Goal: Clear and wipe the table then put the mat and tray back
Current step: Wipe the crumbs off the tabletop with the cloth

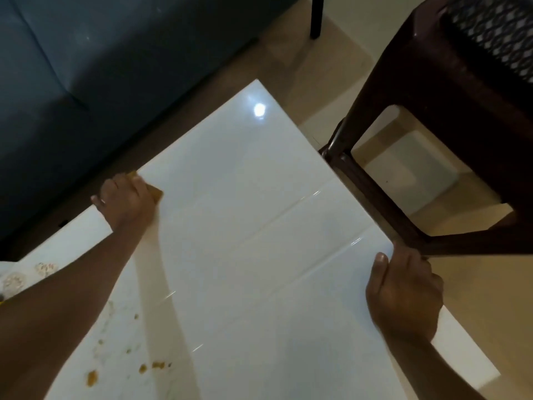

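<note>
Left to right: our left hand [127, 197] presses a small orange-brown cloth [157, 193] flat against the far edge of the glossy white rectangular table [259, 212], while orange crumbs [144, 368] still spot its near left part. Our right hand [403, 293] clasps the right edge beside a dark brown plastic chair [432, 111]. Wiping is under way; mat and tray are out of view.

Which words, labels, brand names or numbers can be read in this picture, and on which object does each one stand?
None: no readable text appears anywhere in the view.
The white table shows only glare, seams and orange-brown food stains.
The left hand presses an orange cloth with no print visible.
The right hand, the brown plastic chair and the blue sofa carry no lettering.
The patterned item at the left edge is blurred; nothing legible.
</note>
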